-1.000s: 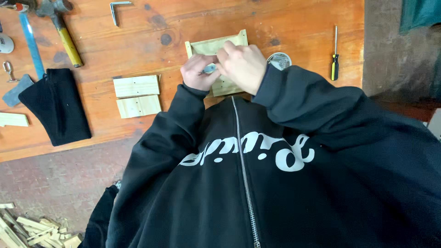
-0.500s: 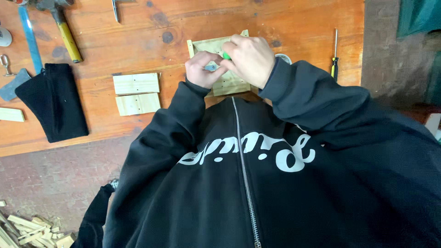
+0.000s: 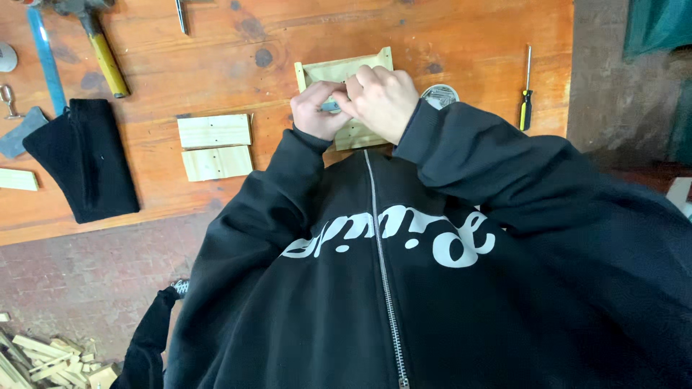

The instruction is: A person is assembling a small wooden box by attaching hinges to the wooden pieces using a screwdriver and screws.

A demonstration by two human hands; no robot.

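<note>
A shallow tray-like box [image 3: 339, 72] of pale wood, with thin raised walls along its far and left edges, is seen lying on the orange-brown workbench [image 3: 288, 29], just beyond the black zipped jacket [image 3: 404, 288] and partly covered by both hands. The left hand [image 3: 317, 112] is curled over the box's near left part, and the right hand [image 3: 382, 101] is closed beside it, touching it; a small grey-blue object [image 3: 332, 106] is pinched between their fingertips, its kind too hidden to be told. Two flat pale wooden blocks [image 3: 215, 146] are laid side by side to the left. Farther left a black cloth pouch [image 3: 86, 158] is placed, and beyond it a yellow-handled hammer [image 3: 104, 54] and a blue strip [image 3: 45, 54]. To the right, a small round tin [image 3: 440, 94] is set just beside the right sleeve, and a screwdriver [image 3: 527, 90] with a black and yellow handle lies farther right. No package or label can be made out on the bench.
</note>
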